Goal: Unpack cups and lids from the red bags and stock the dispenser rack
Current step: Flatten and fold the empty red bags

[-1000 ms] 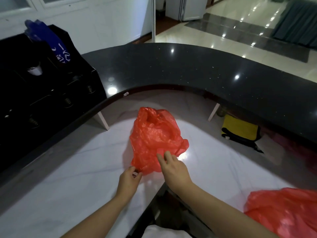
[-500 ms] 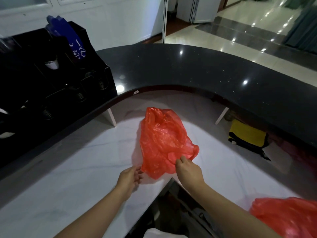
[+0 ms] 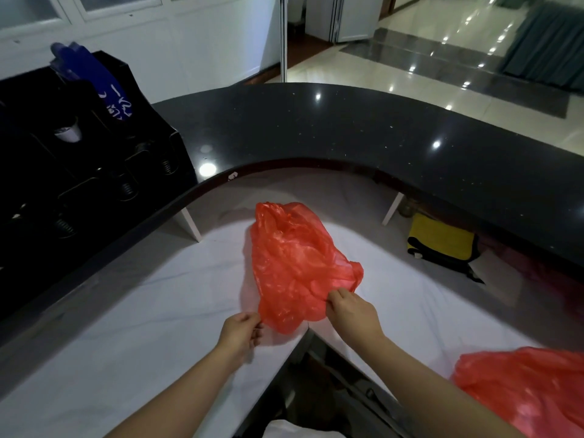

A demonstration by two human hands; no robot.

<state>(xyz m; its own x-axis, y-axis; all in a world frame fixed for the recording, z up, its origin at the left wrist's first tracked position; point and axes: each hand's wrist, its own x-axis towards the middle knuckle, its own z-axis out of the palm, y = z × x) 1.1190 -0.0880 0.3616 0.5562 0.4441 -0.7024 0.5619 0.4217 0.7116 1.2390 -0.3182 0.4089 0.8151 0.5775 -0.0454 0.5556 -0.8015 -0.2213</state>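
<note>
Head view, handling: I judge the red bag (image 3: 294,263) to be thin, soft film, very light and slippery, likely to crumple and slide on the white counter (image 3: 151,317) rather than hold any shape. Its near hem looks the best place to take hold, one hand at each corner, so the mouth can be pulled apart.

Head view, grip: my right hand (image 3: 354,314) pinches the near right edge of the bag between thumb and fingers. My left hand (image 3: 241,333) has its fingers curled at the near left corner; it seems to pinch the film, though the contact is small and hard to confirm.

Head view, look: translucent orange-red plastic, wrinkled and glossy, lying slumped and fairly flat. I cannot tell what it contains.

Head view, position: the bag lies on the counter directly ahead, below the curved black countertop (image 3: 379,140). A second red bag (image 3: 531,387) sits well apart at my lower right. The black dispenser rack (image 3: 88,172) stands at upper left, one white cup (image 3: 68,132) visible in it.
</note>
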